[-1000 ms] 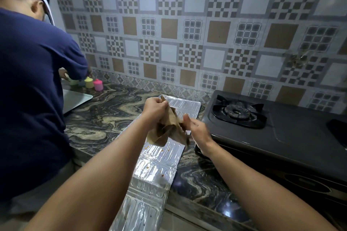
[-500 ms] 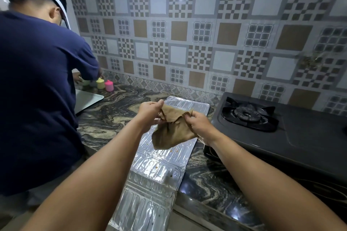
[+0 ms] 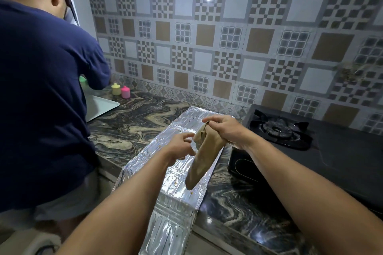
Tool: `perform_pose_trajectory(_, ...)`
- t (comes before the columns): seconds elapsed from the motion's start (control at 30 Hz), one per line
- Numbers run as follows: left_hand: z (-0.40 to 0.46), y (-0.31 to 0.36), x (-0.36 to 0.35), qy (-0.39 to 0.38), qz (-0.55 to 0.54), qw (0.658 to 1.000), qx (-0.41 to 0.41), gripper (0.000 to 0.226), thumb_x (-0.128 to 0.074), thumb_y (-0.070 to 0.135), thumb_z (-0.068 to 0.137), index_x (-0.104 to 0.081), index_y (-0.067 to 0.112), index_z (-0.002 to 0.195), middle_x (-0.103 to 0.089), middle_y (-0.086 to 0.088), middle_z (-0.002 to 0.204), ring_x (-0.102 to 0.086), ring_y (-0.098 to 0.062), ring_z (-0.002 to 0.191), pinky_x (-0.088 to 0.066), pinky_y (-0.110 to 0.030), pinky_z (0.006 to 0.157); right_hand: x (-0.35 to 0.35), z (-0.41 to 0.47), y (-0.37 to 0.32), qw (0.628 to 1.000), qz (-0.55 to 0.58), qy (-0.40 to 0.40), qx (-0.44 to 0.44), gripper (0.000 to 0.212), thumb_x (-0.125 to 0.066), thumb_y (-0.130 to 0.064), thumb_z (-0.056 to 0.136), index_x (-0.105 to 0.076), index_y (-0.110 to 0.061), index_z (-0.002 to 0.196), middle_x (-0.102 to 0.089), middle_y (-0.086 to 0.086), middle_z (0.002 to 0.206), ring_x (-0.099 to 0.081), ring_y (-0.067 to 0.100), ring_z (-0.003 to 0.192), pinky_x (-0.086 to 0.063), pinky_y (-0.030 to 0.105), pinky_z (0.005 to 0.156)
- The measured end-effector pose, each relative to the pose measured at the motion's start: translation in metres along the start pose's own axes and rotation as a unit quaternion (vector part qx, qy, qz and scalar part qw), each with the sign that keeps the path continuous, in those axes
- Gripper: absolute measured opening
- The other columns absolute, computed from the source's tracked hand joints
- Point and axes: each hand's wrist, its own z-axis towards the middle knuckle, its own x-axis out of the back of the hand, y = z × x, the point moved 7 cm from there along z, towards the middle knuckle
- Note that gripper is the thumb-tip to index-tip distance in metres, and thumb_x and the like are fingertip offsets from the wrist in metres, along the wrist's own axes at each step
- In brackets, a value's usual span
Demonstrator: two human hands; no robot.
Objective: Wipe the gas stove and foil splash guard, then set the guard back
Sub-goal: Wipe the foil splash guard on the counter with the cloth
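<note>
A brown cloth (image 3: 202,156) hangs down in a long fold from my right hand (image 3: 224,130), which pinches its top end. My left hand (image 3: 180,148) is just left of the cloth, fingers spread, touching nothing that I can make out. Both hands hover over the silver foil splash guard (image 3: 165,198), which lies flat on the marble counter and overhangs its front edge. Small brown specks dot the foil. The black gas stove (image 3: 335,161) sits to the right, with its burner (image 3: 277,129) near the back.
Another person in a dark blue shirt (image 3: 41,99) stands at the left by a white tray (image 3: 101,105). Yellow (image 3: 115,89) and pink (image 3: 125,92) small containers stand against the tiled wall. The marble counter (image 3: 132,128) runs between them and the foil.
My left hand has let go of the cloth and dropped slightly. The cloth, stretched between both hands before, now dangles from my right hand alone.
</note>
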Motion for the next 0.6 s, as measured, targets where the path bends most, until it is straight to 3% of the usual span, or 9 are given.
perform_pose_trajectory(0.1,0.001,-0.004,-0.012,-0.031,-0.005,1.000,0.000,0.060,-0.056,-0.007,0.084,-0.051,0.023,0.136,-0.057,0.001,0.117,-0.052,-0.022,0.104,-0.039,-0.035,0.078,0.006,-0.005,-0.015,0.997,-0.070,-0.001,0.013,0.024,-0.050,-0.010,0.098,-0.072,-0.009,0.106,-0.070,0.006,0.105,-0.064,0.013,0.091,-0.053,0.033,0.087)
perform_pose_trajectory(0.2,0.006,-0.010,-0.017,-0.020,-0.020,1.000,-0.002,0.055,-0.067,0.011,0.087,-0.050,0.024,0.137,-0.052,-0.002,0.136,-0.054,-0.022,0.117,-0.041,-0.038,0.084,0.014,-0.010,-0.027,0.993,-0.116,-0.003,0.029,0.023,-0.051,-0.012,0.098,-0.073,-0.004,0.101,-0.070,0.006,0.096,-0.063,0.012,0.085,-0.052,0.029,0.084)
perform_pose_trajectory(0.37,0.011,-0.012,-0.029,-0.028,-0.048,0.998,-0.001,0.072,-0.074,0.015,0.079,-0.042,0.023,0.143,-0.047,-0.004,0.143,-0.054,-0.023,0.119,-0.045,-0.045,0.091,0.028,-0.021,-0.027,0.998,-0.067,-0.016,0.005,0.019,-0.071,-0.033,0.085,-0.069,-0.014,0.084,-0.067,0.001,0.080,-0.062,0.010,0.072,-0.052,0.027,0.068)
perform_pose_trajectory(0.43,0.010,-0.012,-0.036,-0.039,-0.039,0.998,0.001,0.072,-0.074,0.016,0.079,-0.041,0.022,0.144,-0.047,-0.003,0.142,-0.053,-0.022,0.120,-0.045,-0.045,0.092,0.035,-0.024,-0.024,0.999,-0.039,-0.015,-0.012,0.020,-0.082,-0.025,0.074,-0.067,-0.017,0.086,-0.066,0.005,0.090,-0.063,0.015,0.078,-0.054,0.027,0.064)
perform_pose_trajectory(0.53,0.012,-0.022,-0.038,-0.030,-0.025,0.999,0.027,0.066,-0.071,0.017,0.084,-0.042,0.015,0.143,-0.049,-0.007,0.139,-0.051,-0.026,0.124,-0.044,-0.044,0.091,0.049,-0.020,-0.008,0.997,0.021,0.022,-0.074,0.046,-0.083,-0.003,0.066,-0.064,-0.014,0.106,-0.060,0.015,0.106,-0.065,0.029,0.090,-0.056,0.030,0.060)
perform_pose_trajectory(0.6,0.011,-0.034,-0.034,-0.008,-0.031,0.998,0.049,0.061,-0.071,0.017,0.084,-0.046,0.011,0.139,-0.055,-0.010,0.133,-0.054,-0.027,0.120,-0.046,-0.044,0.088,0.048,-0.021,0.009,0.981,0.113,0.024,-0.157,0.041,-0.081,0.000,0.058,-0.065,-0.004,0.096,-0.066,0.018,0.091,-0.069,0.027,0.074,-0.056,0.030,0.056)
